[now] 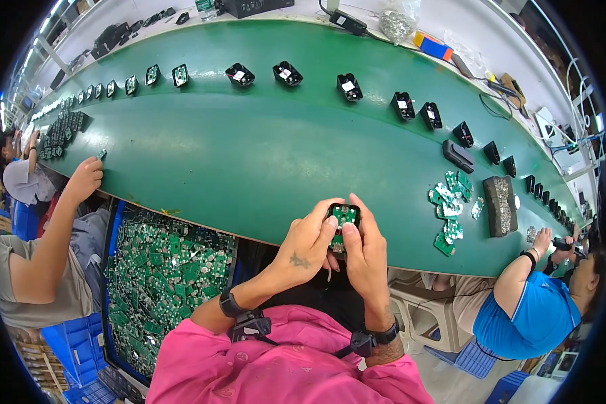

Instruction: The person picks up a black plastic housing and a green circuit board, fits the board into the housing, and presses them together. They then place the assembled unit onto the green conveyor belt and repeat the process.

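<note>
Close to my body, at the table's near edge, I hold a small black plastic housing with a green circuit board set in its open face. My left hand grips its left side, thumb on the board. From the other side my right hand closes round it, its thumb also pressing on the board. Fingers hide most of the housing's outer walls. A short pale cord or strip shows below it, and I cannot tell whether it belongs to the housing.
Black housings stand in a long row on the green table. Loose circuit boards lie at the right beside a dark block. A bin of boards sits at lower left. Co-workers sit on both sides, one reaching over the table.
</note>
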The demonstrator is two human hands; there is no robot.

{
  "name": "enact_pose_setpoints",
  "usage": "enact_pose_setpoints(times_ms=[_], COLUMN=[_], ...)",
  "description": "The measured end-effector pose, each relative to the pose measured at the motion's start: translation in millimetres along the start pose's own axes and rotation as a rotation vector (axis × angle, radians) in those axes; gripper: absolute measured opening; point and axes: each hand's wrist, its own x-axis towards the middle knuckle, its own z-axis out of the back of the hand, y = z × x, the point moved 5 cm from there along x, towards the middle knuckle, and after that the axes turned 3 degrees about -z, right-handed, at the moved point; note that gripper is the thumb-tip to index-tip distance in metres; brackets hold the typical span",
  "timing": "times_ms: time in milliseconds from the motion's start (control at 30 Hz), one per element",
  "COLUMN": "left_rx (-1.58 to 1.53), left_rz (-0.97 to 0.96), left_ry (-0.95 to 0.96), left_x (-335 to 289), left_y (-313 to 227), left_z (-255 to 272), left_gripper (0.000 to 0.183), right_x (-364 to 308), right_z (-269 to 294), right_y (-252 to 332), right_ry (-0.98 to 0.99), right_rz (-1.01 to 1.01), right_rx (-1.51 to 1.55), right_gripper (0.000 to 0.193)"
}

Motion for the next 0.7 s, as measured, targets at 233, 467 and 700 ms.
enact_pose_setpoints(times_ms=[233,467,700], left_rx=[-0.022,0.012,0.175], left_rz=[0.018,-0.005,-0.156], left_ry=[0.081,0.092,-0.085], left_x=[14,21,21], left_y=[-4,-5,-16], left_z=[23,47,65], left_gripper=[0.036,0.035,0.032], right_x=[18,32,47], right_z=[-9,-32,-64], right_y=[13,17,29], right_ry=[0.027,0.005,-0.113], right_rz=[-0.066,-0.042,-0.008], right_rx=[-0.131,-0.254,-0.155], right_gripper=[0.039,0.035,0.032])
